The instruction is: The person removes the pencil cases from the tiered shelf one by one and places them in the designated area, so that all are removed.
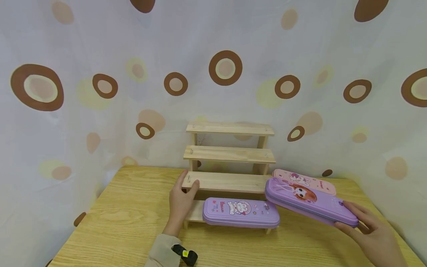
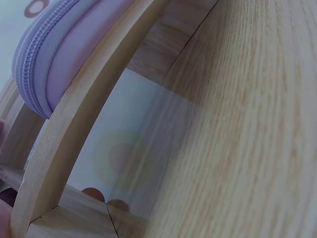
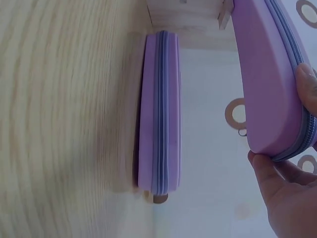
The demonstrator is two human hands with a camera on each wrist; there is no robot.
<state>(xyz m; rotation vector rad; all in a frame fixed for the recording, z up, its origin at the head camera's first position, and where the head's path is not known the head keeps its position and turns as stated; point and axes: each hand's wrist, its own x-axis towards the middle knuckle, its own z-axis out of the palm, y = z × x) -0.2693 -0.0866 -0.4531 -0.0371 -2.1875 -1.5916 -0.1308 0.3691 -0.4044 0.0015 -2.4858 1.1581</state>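
Note:
My right hand (image 1: 377,233) pinches the right end of a purple zipped pencil case (image 1: 313,200) with a red-haired girl on its lid. The case is tilted, its far end at the right end of the shelf's second tier. At the left, my left hand (image 1: 181,202) grips that tier's corner on a stepped wooden shelf (image 1: 227,181), thumb over the board. A lilac pencil case (image 1: 240,213) with a cartoon bunny lies along the lowest tier. From below, the right wrist view shows the held case (image 3: 267,84) and the fingers at its end.
Behind the held case a pink pencil case (image 1: 317,182) lies on the wooden table (image 1: 126,218); its zipped side (image 3: 161,114) faces the right wrist camera. The two upper tiers (image 1: 230,128) carry nothing. A dotted curtain (image 1: 200,37) hangs around the table's back and sides.

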